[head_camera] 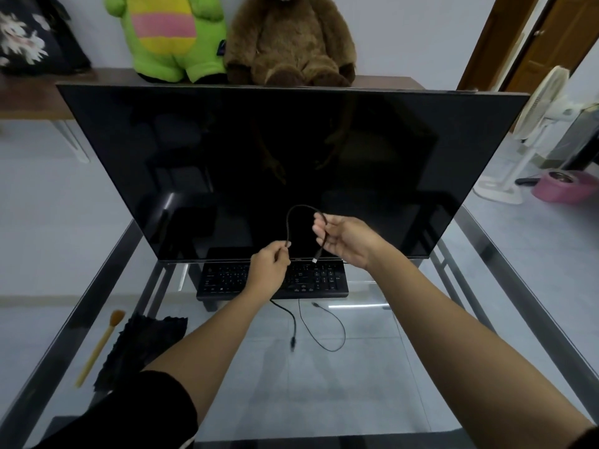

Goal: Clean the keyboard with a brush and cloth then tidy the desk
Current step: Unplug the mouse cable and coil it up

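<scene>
A black keyboard [319,280] lies on the glass desk [405,367] under the big dark monitor [259,163]. Both hands hold a black USB cable [293,215] looped in the air above the keyboard. My left hand [270,270] pinches one stretch of it. My right hand [343,241] grips the other stretch, with the plug end hanging below the fingers. The cable's tail [290,319] trails down onto the glass. At the desk's left lie a brush [99,345] with a wooden handle and a crumpled black cloth [142,341].
A thin black wire [327,332] curls on the glass near the keyboard. Behind the monitor, a green plush toy [168,37] and a brown plush bear [291,43] sit on a bench. A fan [531,124] and a pink pot [564,186] stand on the floor at right.
</scene>
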